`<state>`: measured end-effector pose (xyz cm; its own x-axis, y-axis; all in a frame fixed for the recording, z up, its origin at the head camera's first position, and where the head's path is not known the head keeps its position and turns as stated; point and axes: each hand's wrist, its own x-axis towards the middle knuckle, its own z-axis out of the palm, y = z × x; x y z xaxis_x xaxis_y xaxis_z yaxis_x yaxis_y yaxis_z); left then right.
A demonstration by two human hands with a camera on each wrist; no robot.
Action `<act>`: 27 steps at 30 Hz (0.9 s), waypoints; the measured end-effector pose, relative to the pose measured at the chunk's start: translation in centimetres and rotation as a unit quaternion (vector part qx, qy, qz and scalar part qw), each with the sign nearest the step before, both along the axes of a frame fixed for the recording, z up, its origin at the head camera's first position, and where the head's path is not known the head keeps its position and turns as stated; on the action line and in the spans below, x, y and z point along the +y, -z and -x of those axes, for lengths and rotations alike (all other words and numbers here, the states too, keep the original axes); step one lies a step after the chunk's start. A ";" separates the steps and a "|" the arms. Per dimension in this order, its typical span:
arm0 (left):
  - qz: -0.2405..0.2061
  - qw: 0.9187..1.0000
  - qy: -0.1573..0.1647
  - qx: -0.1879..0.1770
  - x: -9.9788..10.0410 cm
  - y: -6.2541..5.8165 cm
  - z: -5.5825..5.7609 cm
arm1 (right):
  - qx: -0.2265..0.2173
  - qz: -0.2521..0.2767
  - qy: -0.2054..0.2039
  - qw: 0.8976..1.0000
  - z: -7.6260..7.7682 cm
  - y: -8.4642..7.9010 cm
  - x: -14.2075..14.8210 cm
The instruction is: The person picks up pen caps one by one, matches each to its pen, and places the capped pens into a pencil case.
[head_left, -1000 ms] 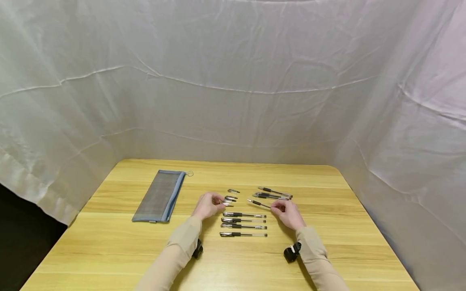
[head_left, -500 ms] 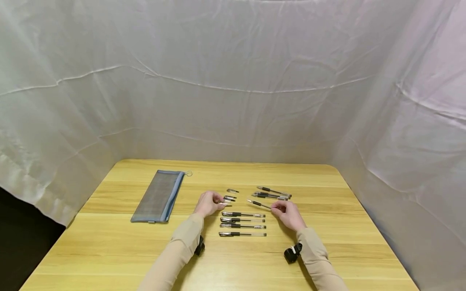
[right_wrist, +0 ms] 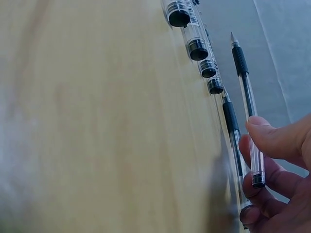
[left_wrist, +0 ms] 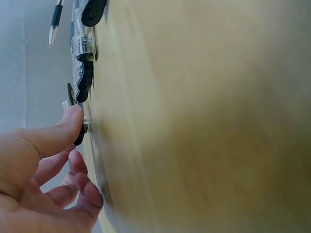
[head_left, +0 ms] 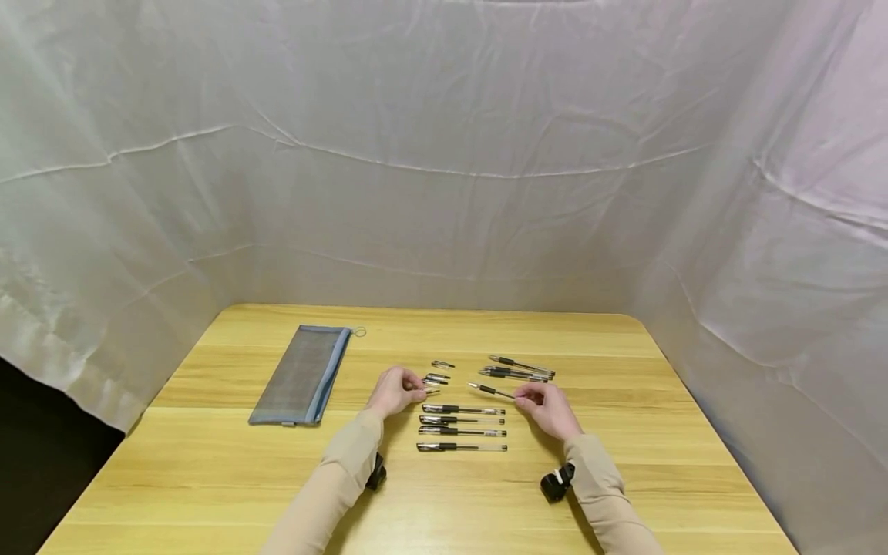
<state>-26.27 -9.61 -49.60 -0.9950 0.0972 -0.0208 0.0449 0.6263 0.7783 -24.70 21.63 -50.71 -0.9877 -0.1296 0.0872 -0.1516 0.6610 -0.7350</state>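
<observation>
My left hand (head_left: 394, 391) pinches a small clear pen cap with a black clip (left_wrist: 72, 93) between thumb and fingertips, just above the table. My right hand (head_left: 550, 408) holds an uncapped black gel pen (right_wrist: 246, 92) near its rear end, its tip pointing left toward the cap. Pen and cap are apart. Other loose caps (head_left: 437, 378) lie just beyond the left fingers. Several capped gel pens (head_left: 463, 433) lie in a row between the forearms. Past the right hand are several uncapped pens (head_left: 516, 375), one of them also seen under my right fingers in the right wrist view.
A grey mesh zip pouch (head_left: 301, 374) with blue edging lies flat on the left of the wooden table (head_left: 208, 478). Pale curtains (head_left: 444, 193) hang behind the table and along both sides.
The left fingers have shifted slightly, and the cap in them has tilted a little. My right hand and its pen stay almost where they were.
</observation>
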 end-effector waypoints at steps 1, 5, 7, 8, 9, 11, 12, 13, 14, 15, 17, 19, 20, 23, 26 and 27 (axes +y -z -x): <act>-0.009 1.000 0.000 0.001 -0.1 0.0 -0.1 | 0.001 0.001 -0.002 1.000 0.0 0.0 -0.1; -0.048 0.999 0.003 0.007 -0.7 0.1 -0.5 | 0.006 0.002 -0.009 1.000 0.0 -0.3 -0.5; -0.066 0.998 0.004 0.005 -0.9 0.0 -0.7 | 0.008 0.002 -0.013 1.000 -0.1 -0.4 -0.8; -0.075 0.997 0.008 0.003 -1.0 0.0 -0.8 | 0.007 0.003 -0.014 1.000 -0.1 -0.5 -1.0; -0.084 0.996 0.014 -0.001 -1.0 0.0 -0.9 | 0.004 0.006 -0.018 1.000 -0.1 -0.7 -1.2; -0.100 0.995 0.024 -0.009 -1.1 0.0 -1.2 | 0.005 0.011 -0.027 1.000 -0.1 -0.8 -1.6; -0.108 0.994 0.028 -0.014 -1.1 0.0 -1.3 | 0.005 0.013 -0.033 0.999 -0.1 -0.8 -1.8; -0.122 0.992 0.034 -0.021 -1.1 0.0 -1.3 | 0.005 0.017 -0.038 0.999 -0.1 -0.8 -2.0; -0.137 0.989 0.042 -0.027 -1.1 0.1 -1.4 | 0.005 0.019 -0.044 0.999 -0.1 -0.8 -2.2; -0.150 0.987 0.047 -0.033 -1.1 0.1 -1.4 | 0.009 0.021 -0.050 0.999 -0.1 -0.7 -2.3; -0.177 0.982 0.056 -0.043 -1.1 0.1 -1.4 | 0.016 0.021 -0.057 0.998 0.0 -0.6 -2.5; -0.207 0.974 0.067 -0.055 -1.0 0.1 -1.3 | 0.019 0.023 -0.061 0.998 0.0 -0.5 -2.7; -0.216 0.972 0.072 -0.057 -1.0 0.1 -1.3 | 0.021 0.022 -0.063 0.998 0.0 -0.5 -2.8; -0.237 0.966 0.084 -0.064 -0.9 0.1 -1.4 | 0.021 0.024 -0.065 0.997 0.0 -0.4 -3.0; -0.252 0.961 0.090 -0.069 -0.8 0.1 -1.4 | 0.017 0.026 -0.066 0.997 0.0 -0.5 -3.1; -0.255 0.960 0.091 -0.070 -0.8 0.1 -1.4 | 0.016 0.027 -0.066 0.997 0.0 -0.5 -3.1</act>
